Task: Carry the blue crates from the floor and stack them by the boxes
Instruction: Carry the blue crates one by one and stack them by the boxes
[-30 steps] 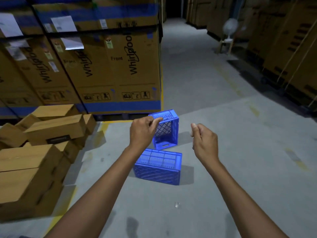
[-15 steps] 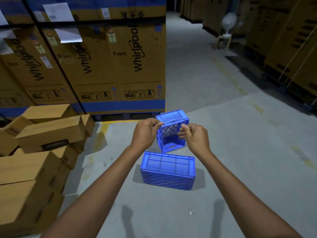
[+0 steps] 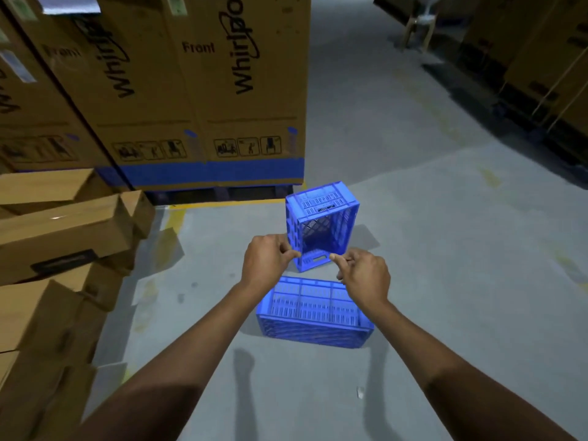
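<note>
Concrete floor (image 3: pixel 461 281), centre frame: left hand (image 3: pixel 267 265) and right hand (image 3: pixel 366 275) were curled at upended blue crate (image 3: pixel 321 218), grip unconfirmed; handle slot (image 3: pixel 315 259) advised.

Lower corners of upright crate (image 3: pixel 323 218) behind left hand (image 3: pixel 265 264), right hand (image 3: pixel 366 276).

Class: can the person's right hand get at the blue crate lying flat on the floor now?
Probably yes: the right hand hangs above the flat crate, nothing between them; how far it must drop is unclear.
</note>
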{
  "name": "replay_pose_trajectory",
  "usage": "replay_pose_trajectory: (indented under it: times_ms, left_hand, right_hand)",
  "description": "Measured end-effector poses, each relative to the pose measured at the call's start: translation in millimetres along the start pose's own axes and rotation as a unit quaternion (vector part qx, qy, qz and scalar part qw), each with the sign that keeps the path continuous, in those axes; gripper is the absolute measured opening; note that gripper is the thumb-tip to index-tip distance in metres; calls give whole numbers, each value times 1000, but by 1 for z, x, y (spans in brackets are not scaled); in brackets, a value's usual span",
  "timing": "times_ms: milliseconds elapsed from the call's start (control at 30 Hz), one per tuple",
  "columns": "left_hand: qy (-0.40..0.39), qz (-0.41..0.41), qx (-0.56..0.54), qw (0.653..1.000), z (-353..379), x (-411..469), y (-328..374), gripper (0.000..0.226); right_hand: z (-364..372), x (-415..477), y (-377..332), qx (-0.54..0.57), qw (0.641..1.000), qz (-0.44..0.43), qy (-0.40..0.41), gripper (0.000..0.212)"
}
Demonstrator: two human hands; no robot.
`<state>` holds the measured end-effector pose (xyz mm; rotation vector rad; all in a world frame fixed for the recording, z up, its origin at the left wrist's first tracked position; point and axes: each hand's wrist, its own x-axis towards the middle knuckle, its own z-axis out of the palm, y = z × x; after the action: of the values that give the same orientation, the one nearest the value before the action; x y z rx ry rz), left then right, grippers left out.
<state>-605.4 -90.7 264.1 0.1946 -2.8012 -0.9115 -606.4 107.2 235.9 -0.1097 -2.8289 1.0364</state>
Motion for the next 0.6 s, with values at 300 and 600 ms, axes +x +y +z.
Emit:
replay_pose_trajectory:
  times_ms: [300,600]
  left_hand:
    - [-28,54,64,996,213,36,-155,11]
    - [-5,56,106,993,387,81,-277,24]
  right_hand:
    - [222,63,140,-71,994,-50,-61,57]
    - [390,124,257,-116,989,-78,-40,27]
